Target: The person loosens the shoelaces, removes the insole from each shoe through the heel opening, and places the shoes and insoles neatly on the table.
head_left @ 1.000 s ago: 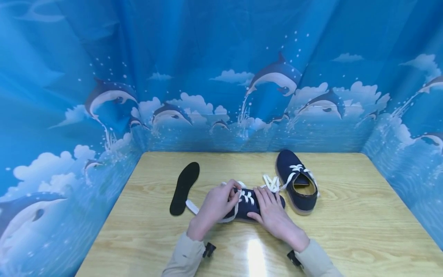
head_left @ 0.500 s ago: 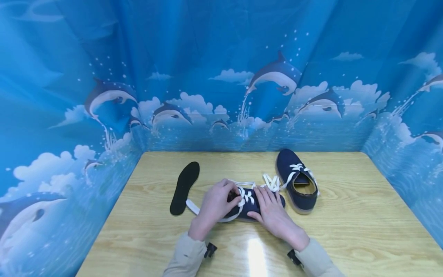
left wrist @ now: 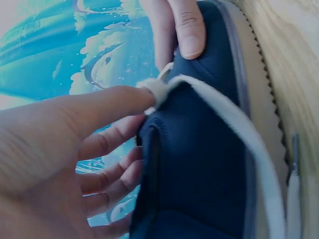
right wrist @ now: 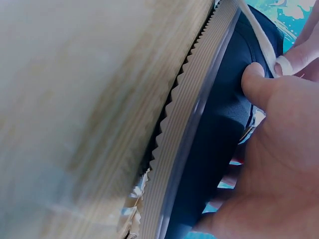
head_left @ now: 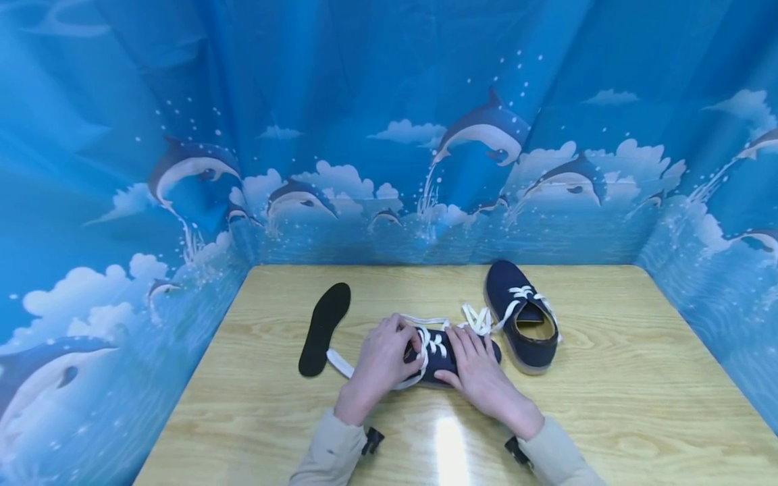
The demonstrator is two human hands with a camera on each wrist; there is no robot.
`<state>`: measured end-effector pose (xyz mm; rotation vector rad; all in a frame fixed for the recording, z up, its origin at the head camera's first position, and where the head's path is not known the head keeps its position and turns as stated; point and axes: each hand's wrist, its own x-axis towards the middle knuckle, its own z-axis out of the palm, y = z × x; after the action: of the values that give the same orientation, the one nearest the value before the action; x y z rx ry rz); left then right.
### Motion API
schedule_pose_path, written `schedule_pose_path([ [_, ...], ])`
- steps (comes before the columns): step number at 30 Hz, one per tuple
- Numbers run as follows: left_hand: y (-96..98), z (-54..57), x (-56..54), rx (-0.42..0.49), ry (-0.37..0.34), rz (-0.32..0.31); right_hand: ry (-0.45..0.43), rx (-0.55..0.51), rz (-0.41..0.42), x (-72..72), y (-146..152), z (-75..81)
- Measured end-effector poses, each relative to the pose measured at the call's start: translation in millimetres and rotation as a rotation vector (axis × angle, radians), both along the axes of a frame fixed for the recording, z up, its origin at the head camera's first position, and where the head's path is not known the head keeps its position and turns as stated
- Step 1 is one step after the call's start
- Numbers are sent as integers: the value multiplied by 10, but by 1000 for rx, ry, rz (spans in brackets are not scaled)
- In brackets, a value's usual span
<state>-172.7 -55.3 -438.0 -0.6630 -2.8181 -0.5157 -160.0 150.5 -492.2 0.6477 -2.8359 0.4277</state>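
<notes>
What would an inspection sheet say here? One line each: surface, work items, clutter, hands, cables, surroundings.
Surface: table, light wood grain, glare patch near the front.
Work items: navy shoe, sole down, toe pointing right in the head view; its white lace trails over the side, ends untied.
Clutter: black insole flat at left; other shoe at right, upright, beyond the right hand.
Hands: left hand pinches the lace near the shoe's opening; right hand rests across the toe end.
Cables: nothing seen.
Surroundings: blue dolphin curtain behind the table and along both sides.
</notes>
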Motion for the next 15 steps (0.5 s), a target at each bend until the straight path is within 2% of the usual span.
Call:
schedule_pose_path([
  [5, -8, 49, 24, -48, -9, 17, -8, -1, 3, 10, 1, 24],
  [10, 35, 42, 53, -89, 57, 52, -14, -15, 9, 23, 5, 26],
  [15, 72, 3, 60, -89, 131, 74, -8, -15, 4, 15, -1, 4],
])
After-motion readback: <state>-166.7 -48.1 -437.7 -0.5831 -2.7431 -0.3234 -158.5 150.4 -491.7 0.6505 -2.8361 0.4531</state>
